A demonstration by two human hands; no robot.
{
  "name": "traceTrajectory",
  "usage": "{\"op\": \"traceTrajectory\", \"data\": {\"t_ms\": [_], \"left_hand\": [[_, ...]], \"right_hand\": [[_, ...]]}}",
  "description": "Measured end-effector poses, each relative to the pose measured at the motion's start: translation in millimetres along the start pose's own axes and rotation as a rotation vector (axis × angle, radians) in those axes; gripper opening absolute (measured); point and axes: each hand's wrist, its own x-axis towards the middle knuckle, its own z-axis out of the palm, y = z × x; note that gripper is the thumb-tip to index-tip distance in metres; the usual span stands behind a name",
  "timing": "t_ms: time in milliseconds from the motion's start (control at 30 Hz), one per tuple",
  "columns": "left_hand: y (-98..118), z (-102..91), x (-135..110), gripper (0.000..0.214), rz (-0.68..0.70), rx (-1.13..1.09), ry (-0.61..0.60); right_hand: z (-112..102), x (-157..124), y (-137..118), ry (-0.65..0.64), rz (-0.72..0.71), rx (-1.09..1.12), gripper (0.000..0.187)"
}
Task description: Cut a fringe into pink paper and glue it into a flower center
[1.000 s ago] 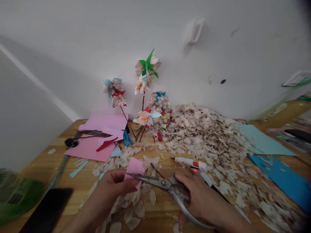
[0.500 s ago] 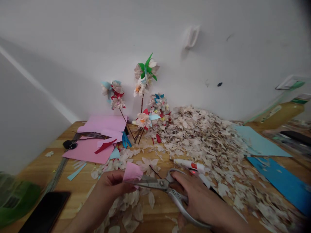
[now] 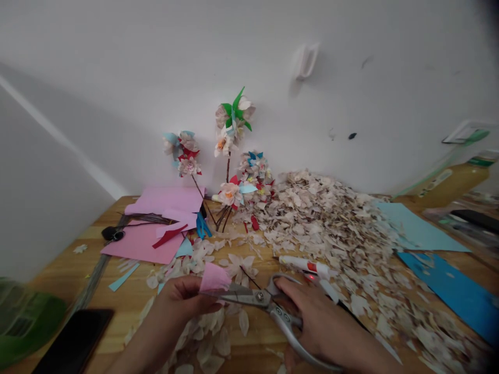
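Note:
Between the thumb and fingers of my left hand (image 3: 181, 301) is pinched a small piece of pink paper (image 3: 214, 278), its right edge cut into a fringe. My right hand (image 3: 312, 311) grips the handles of a pair of metal scissors (image 3: 260, 297). The scissor blades point left and lie around the lower part of the pink paper, close to my left fingertips. Just beyond them a petal flower with a dark stem (image 3: 239, 267) rests on the table. Behind my right hand lies a white glue gun (image 3: 306, 265) with a red light.
A large heap of dry pale petals (image 3: 323, 213) fills the back right. Finished flowers (image 3: 230, 192) lean on the wall. Pink sheets (image 3: 146, 244) lie left, blue sheets (image 3: 448, 291) right. A phone (image 3: 74, 337) and green bottle (image 3: 31, 322) sit front left.
My left hand and the pink paper have shifted very slightly to the right. The scissors stay at the paper, almost unmoved.

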Motion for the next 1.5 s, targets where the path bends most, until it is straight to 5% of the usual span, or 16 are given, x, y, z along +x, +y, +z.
{"op": "traceTrajectory", "data": {"t_ms": [633,1500], "left_hand": [[-0.5,-4.4,3.3,0.026,-0.073,-0.054,-0.05],[1.1,-5.4,0.1,0.011,-0.017,0.024,0.001]], "right_hand": [[3.1,1.0,6.4,0.03,0.042,-0.077,0.053],[1.9,0.8,1.0,0.019,0.013,-0.021,0.054]]}}
